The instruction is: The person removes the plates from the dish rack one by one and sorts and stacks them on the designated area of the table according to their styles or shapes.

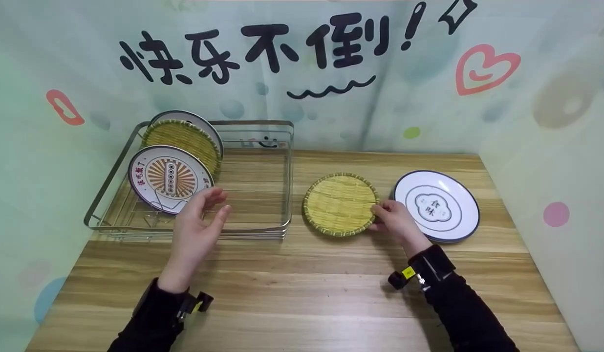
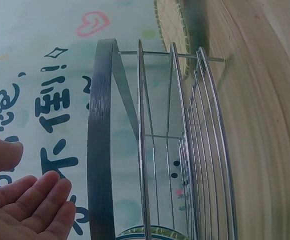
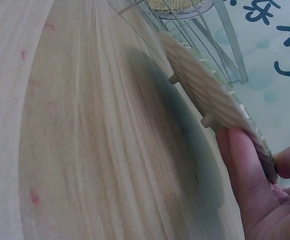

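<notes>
My right hand [image 1: 399,224] pinches the right edge of a round, yellow-green bamboo-weave plate [image 1: 340,203]. In the right wrist view, the plate's pale underside [image 3: 204,92] has small feet and is tilted, raised off the table above its shadow. My left hand [image 1: 197,234] hovers at the front of a metal wire dish rack [image 1: 289,181], fingers loosely bent and holding nothing. The rack's left part holds a white patterned plate [image 1: 171,178] in front, a similar bamboo-weave plate [image 1: 184,138] behind it, and another white plate [image 1: 204,123] at the back, mostly hidden.
White plates with blue rims [image 1: 461,210], apparently stacked, lie on the wooden table [image 1: 312,303] to the right of my right hand. A printed cloth backdrop [image 1: 419,112] stands behind the table, and pale walls close both sides.
</notes>
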`<state>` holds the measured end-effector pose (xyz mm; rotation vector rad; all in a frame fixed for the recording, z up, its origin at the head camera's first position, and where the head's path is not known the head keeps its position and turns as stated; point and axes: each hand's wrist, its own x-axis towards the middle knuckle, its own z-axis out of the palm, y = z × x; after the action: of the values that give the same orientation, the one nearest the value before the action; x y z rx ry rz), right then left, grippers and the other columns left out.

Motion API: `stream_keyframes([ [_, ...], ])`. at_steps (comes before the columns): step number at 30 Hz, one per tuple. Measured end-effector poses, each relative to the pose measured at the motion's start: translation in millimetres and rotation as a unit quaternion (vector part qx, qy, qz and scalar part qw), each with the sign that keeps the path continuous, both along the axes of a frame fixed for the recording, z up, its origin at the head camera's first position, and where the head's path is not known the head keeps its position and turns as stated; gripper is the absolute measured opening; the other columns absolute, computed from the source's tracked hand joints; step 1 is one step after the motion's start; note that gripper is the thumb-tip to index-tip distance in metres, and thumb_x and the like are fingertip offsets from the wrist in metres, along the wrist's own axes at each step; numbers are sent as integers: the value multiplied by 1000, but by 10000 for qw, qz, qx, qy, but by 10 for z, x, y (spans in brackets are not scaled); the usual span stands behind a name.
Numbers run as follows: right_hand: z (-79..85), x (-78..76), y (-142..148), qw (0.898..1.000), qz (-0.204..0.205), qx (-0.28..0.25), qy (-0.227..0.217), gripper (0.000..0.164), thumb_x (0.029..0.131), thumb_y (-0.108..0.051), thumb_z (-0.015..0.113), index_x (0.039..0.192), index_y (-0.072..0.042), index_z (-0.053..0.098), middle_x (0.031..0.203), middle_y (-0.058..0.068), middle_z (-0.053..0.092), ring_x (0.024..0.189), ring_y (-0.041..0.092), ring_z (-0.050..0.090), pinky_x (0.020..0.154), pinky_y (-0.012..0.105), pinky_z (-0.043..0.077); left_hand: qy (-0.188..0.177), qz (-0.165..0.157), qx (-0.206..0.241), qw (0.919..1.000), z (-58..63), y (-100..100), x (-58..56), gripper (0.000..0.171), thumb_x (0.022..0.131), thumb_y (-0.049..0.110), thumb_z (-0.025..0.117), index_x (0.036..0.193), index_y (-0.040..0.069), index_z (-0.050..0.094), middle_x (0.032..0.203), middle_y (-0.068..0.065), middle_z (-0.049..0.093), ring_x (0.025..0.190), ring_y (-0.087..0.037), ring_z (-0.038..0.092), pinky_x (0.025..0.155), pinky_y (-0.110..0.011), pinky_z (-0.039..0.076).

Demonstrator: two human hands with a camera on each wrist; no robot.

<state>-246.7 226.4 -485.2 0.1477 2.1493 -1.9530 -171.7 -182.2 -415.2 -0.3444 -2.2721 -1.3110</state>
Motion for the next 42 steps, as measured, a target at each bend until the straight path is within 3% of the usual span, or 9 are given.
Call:
stream_keyframes([
  [9,-64,-31,31,9998,-40,-57,-190,14,103,-4,47,96,8,52,92,12,59,74,14,67,74,28,60,-31,169,-241,9996,52,-113,-21,39,86,-3,71,123,-8,59,116,-19,67,108,-28,63,99,-35,48],
  [19,-77,0,68,9986,472,128,-198,33,102,-3,46,126,20,43,102,17,59,79,15,67,81,31,59,246,370,-442,9980,44,-205,-65,38,86,-4,72,121,-8,59,115,-18,68,107,-30,64,97,-37,48],
  [25,-34,45,101,9973,665,309,48,42,103,-3,45,135,22,35,119,34,56,86,18,69,86,35,58,167,409,-599,9972,70,-252,-100,39,87,-1,72,123,-8,59,116,-19,67,109,-31,61,99,-43,47],
  [30,1,74,127,9935,738,800,322,50,103,-5,47,140,22,28,130,41,50,91,25,69,86,36,58,193,466,-710,9962,100,-297,-130,38,87,-2,72,121,-9,59,116,-21,66,108,-35,61,99,-47,46],
  [42,84,155,166,9693,599,2216,876,53,100,-13,56,139,18,37,118,34,61,95,37,69,82,38,59,210,536,-853,9947,156,-402,-225,37,87,-3,71,121,-11,58,115,-24,65,109,-38,60,101,-51,44],
])
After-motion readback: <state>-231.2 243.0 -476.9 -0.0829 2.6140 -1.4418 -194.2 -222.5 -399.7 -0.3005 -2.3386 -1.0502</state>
